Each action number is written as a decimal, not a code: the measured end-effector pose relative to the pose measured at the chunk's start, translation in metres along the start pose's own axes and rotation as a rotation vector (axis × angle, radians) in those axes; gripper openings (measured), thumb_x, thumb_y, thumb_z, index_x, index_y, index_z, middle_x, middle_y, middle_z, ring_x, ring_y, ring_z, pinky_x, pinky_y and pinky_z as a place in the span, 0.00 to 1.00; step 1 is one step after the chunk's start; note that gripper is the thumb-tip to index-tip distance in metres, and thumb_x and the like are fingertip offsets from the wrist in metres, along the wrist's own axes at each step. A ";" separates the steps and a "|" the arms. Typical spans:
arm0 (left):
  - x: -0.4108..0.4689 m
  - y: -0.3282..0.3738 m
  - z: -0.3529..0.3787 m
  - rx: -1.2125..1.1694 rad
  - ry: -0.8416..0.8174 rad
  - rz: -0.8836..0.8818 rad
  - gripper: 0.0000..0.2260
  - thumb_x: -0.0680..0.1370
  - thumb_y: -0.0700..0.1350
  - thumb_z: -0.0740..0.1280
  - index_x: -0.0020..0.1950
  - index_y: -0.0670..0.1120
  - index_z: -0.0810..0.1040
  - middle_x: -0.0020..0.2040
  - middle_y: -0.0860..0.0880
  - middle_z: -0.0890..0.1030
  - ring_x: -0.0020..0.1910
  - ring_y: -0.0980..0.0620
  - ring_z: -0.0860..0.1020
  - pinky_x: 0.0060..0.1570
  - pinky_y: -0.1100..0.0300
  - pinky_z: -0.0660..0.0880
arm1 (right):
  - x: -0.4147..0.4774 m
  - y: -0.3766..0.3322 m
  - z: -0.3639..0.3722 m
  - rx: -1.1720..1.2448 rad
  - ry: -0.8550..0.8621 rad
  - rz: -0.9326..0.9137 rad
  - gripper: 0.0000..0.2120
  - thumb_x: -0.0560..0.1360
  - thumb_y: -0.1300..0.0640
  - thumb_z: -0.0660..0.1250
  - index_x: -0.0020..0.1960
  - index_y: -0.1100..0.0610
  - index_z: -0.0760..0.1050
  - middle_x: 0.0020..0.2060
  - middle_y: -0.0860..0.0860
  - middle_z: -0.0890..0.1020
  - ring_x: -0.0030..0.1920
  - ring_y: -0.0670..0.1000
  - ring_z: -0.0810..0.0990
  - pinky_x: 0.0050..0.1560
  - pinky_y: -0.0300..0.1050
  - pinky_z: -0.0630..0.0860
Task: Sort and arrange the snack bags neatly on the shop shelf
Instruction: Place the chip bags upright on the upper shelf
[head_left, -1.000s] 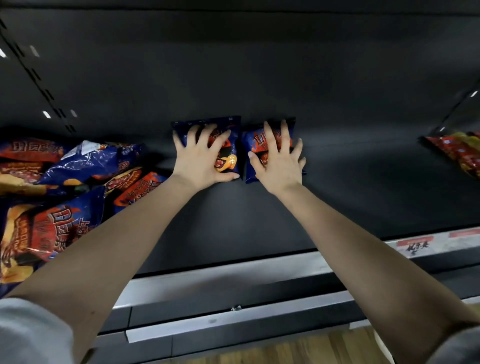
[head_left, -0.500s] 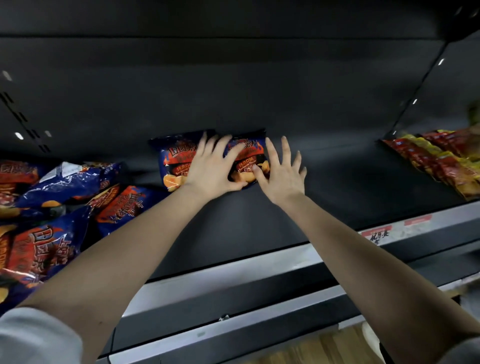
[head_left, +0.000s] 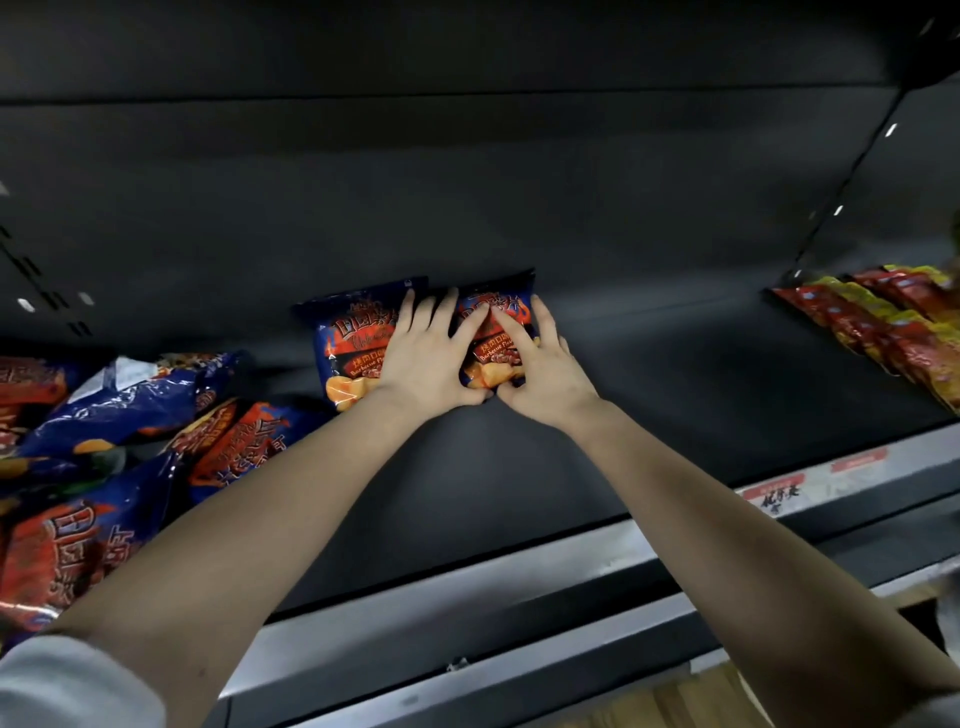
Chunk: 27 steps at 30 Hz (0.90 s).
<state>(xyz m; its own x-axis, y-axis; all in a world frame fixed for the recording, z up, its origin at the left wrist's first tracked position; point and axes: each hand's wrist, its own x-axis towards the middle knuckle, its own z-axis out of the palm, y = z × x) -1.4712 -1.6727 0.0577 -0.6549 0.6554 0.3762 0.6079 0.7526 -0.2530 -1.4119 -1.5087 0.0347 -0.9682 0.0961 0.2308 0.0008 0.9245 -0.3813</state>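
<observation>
Centrally, hands (head_left: 488, 358) flat on two bags (head_left: 415, 338), bare shelf (head_left: 675, 364) rightward

We recorded a dark grey matte metal shelf deck (head_left: 649, 395), deep and level, backed by a dark grey panelled rear wall (head_left: 467, 182) with horizontal seams. At the far left we noted a slotted black upright (head_left: 31, 270) with small pale glints of light beside it. At the right we found a slanted black divider strip (head_left: 852, 171), likewise catching bright glints. Along the front ran a silver-grey metal price rail (head_left: 519, 561) carrying a red and white paper label (head_left: 776, 496) with handwritten marks. A second grey rail (head_left: 467, 691) lay below it. At the bottom right we saw light brown wood-grain flooring (head_left: 691, 706). Lighting was dim overall.
</observation>
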 end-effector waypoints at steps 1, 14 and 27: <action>0.001 -0.001 0.000 0.007 0.000 -0.005 0.47 0.64 0.70 0.66 0.76 0.50 0.54 0.74 0.39 0.59 0.71 0.39 0.60 0.72 0.43 0.40 | 0.003 0.002 0.000 0.017 -0.008 -0.008 0.43 0.68 0.51 0.68 0.74 0.36 0.45 0.75 0.45 0.41 0.67 0.61 0.64 0.61 0.56 0.72; 0.032 0.043 -0.001 -0.002 0.007 -0.073 0.45 0.63 0.69 0.68 0.75 0.51 0.60 0.73 0.42 0.64 0.69 0.37 0.62 0.72 0.43 0.44 | 0.019 0.063 -0.024 0.026 -0.036 -0.136 0.42 0.67 0.48 0.68 0.73 0.38 0.47 0.74 0.47 0.45 0.66 0.62 0.65 0.61 0.56 0.72; 0.109 0.148 0.009 -0.140 0.016 0.015 0.46 0.64 0.69 0.68 0.76 0.52 0.56 0.75 0.44 0.58 0.72 0.42 0.58 0.72 0.45 0.43 | -0.010 0.164 -0.074 -0.008 0.036 0.064 0.41 0.69 0.51 0.68 0.74 0.41 0.48 0.75 0.51 0.46 0.65 0.62 0.66 0.60 0.57 0.73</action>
<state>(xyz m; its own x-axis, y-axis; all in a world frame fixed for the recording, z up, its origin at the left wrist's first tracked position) -1.4570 -1.4894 0.0530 -0.6390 0.6643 0.3876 0.6746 0.7262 -0.1325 -1.3837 -1.3306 0.0364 -0.9566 0.1684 0.2379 0.0651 0.9189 -0.3890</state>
